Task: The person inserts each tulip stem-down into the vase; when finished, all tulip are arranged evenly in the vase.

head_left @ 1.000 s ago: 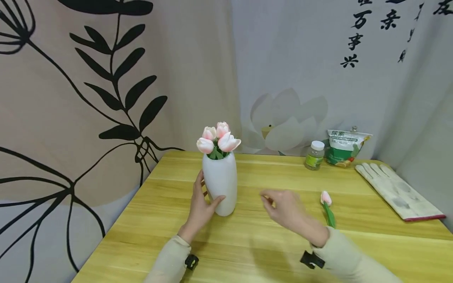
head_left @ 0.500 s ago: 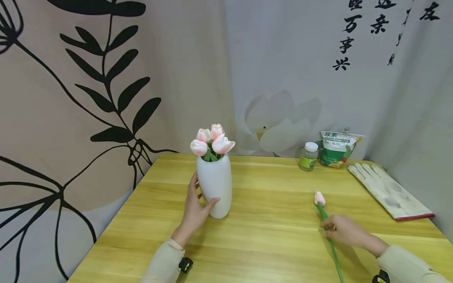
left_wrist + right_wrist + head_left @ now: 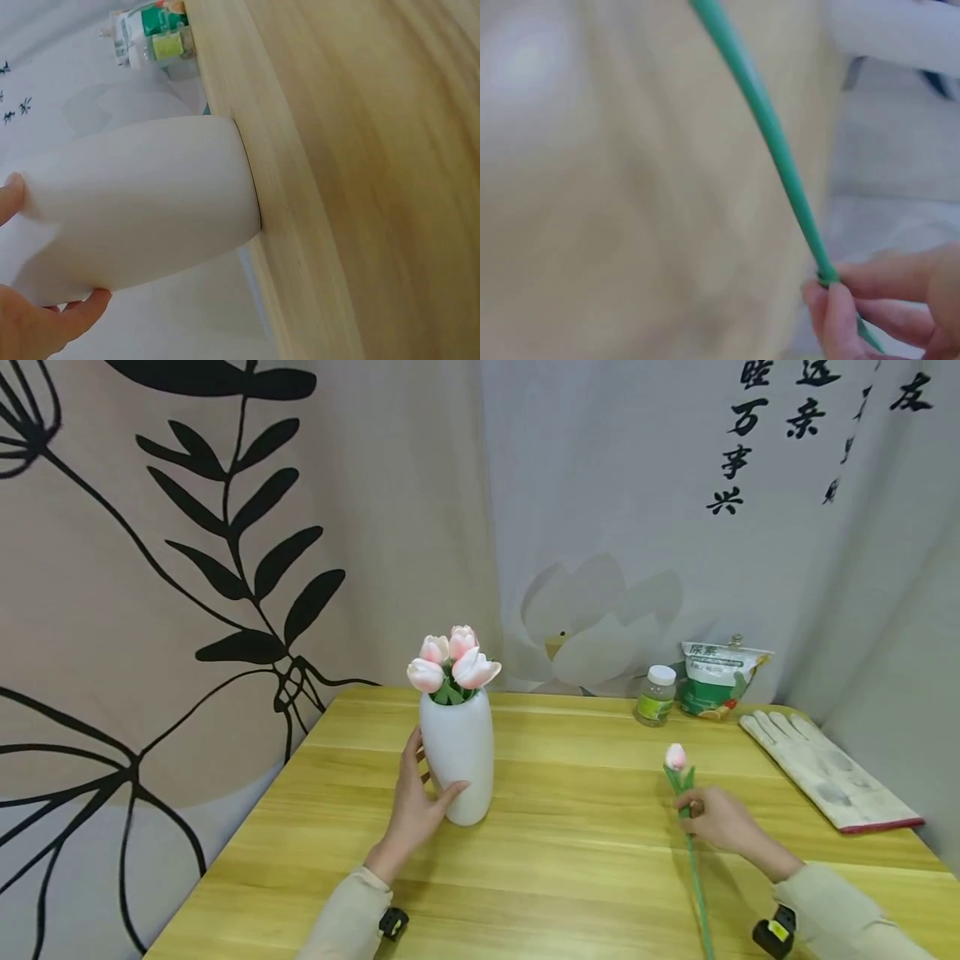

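Observation:
A tall white vase point(image 3: 459, 752) stands upright on the wooden table, with several pale pink tulips point(image 3: 453, 662) in its mouth. My left hand point(image 3: 412, 814) grips the vase from its left side, thumb on the front and fingers round the back. In the left wrist view, the base of the vase point(image 3: 165, 187) meets the tabletop. To the right, my right hand point(image 3: 718, 818) pinches a single pink tulip point(image 3: 676, 757) just below its leaves. The long green stem point(image 3: 769, 127) crosses the right wrist view, held between thumb and fingers.
At the back right of the table point(image 3: 570, 877) stand a small jar with a white lid point(image 3: 655, 695) and a green-and-white pouch point(image 3: 722, 678). A whitish glove point(image 3: 828, 770) lies at the right edge. Printed curtains hang behind.
My right hand moved right from near the vase to the lying tulip, took hold of its stem and raised it a little. The left hand stays on the vase.

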The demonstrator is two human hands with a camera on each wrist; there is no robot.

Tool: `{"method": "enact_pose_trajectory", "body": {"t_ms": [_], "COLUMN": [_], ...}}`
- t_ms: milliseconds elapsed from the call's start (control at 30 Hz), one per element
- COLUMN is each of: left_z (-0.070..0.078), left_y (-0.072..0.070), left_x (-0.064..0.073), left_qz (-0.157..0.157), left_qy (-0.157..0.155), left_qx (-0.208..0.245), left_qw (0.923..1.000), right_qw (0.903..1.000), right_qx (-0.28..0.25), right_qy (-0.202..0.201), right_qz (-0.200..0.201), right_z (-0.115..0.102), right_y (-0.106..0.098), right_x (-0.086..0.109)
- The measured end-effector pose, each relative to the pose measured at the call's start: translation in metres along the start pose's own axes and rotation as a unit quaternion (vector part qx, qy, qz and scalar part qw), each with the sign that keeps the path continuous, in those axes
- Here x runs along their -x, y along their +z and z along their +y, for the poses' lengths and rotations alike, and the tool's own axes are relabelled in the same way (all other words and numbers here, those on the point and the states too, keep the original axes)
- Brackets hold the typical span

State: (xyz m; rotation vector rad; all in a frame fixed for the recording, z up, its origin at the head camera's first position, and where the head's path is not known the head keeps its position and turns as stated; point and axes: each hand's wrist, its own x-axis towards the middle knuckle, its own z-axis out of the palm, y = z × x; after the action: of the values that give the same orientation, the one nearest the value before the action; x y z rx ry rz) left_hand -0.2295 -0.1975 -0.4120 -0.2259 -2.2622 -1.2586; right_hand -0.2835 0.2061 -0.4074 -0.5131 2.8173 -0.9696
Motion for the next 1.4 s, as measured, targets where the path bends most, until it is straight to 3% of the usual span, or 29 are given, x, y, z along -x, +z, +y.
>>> {"method": "enact_pose_trajectory", "body": {"t_ms": [100, 167, 267, 333, 400, 500, 600, 667, 767, 900, 1067, 1200, 1233, 1300, 1367, 1400], "left_z": [-0.001, -0.001, 0.001, 0.002, 0.003, 0.004, 0.007, 0.013, 0.025, 0.034, 0.036, 0.038, 0.038, 0.036, 0.024, 0.019], "left_y": [-0.003, -0.004, -0.003, -0.001, 0.002, 0.004, 0.004, 0.002, -0.003, -0.006, -0.007, -0.008, -0.008, -0.008, -0.006, -0.005], "left_x": [0.0, -0.001, -0.003, -0.005, -0.007, -0.007, -0.007, -0.006, -0.004, -0.001, -0.001, -0.001, -0.001, -0.001, -0.001, -0.001], "left_qz": [0.006, 0.007, 0.003, -0.001, -0.005, -0.008, -0.008, -0.01, -0.016, -0.019, -0.017, -0.011, -0.01, -0.007, -0.003, -0.002], "left_qy": [0.003, 0.008, 0.01, 0.01, 0.008, 0.003, -0.004, -0.009, -0.018, -0.021, -0.016, 0.0, 0.004, 0.007, 0.01, 0.011], "left_qx": [-0.001, -0.002, -0.002, 0.0, 0.006, 0.013, 0.012, 0.01, 0.01, 0.009, 0.011, 0.008, 0.007, 0.003, 0.004, 0.005], "left_qw": [1.0, 0.9999, 0.9999, 0.9999, 0.9999, 0.9999, 0.9999, 0.9999, 0.9997, 0.9996, 0.9997, 0.9999, 0.9999, 0.9999, 0.9999, 0.9999], "right_qw": [0.9974, 0.9901, 0.9622, 0.9316, 0.8899, 0.8178, 0.7446, 0.7099, 0.6732, 0.6447, 0.6224, 0.6088, 0.6087, 0.6194, 0.6397, 0.6554], "right_qx": [-0.01, -0.012, -0.043, -0.08, -0.127, -0.195, -0.222, -0.217, -0.191, -0.143, -0.072, -0.045, -0.037, -0.022, -0.001, 0.01], "right_qy": [-0.045, -0.09, -0.175, -0.234, -0.303, -0.405, -0.485, -0.512, -0.528, -0.538, -0.556, -0.57, -0.575, -0.588, -0.601, -0.606], "right_qz": [0.056, 0.107, 0.204, 0.267, 0.316, 0.359, 0.401, 0.432, 0.481, 0.523, 0.546, 0.55, 0.545, 0.52, 0.479, 0.451], "right_z": [-0.044, -0.08, -0.137, -0.174, -0.21, -0.255, -0.288, -0.301, -0.312, -0.32, -0.328, -0.336, -0.338, -0.341, -0.344, -0.344], "right_y": [-0.006, -0.013, -0.027, -0.037, -0.047, -0.058, -0.061, -0.061, -0.059, -0.054, -0.049, -0.046, -0.046, -0.045, -0.044, -0.042], "right_x": [-0.015, -0.025, -0.034, -0.036, -0.037, -0.039, -0.045, -0.05, -0.059, -0.068, -0.071, -0.07, -0.07, -0.069, -0.07, -0.071]}}
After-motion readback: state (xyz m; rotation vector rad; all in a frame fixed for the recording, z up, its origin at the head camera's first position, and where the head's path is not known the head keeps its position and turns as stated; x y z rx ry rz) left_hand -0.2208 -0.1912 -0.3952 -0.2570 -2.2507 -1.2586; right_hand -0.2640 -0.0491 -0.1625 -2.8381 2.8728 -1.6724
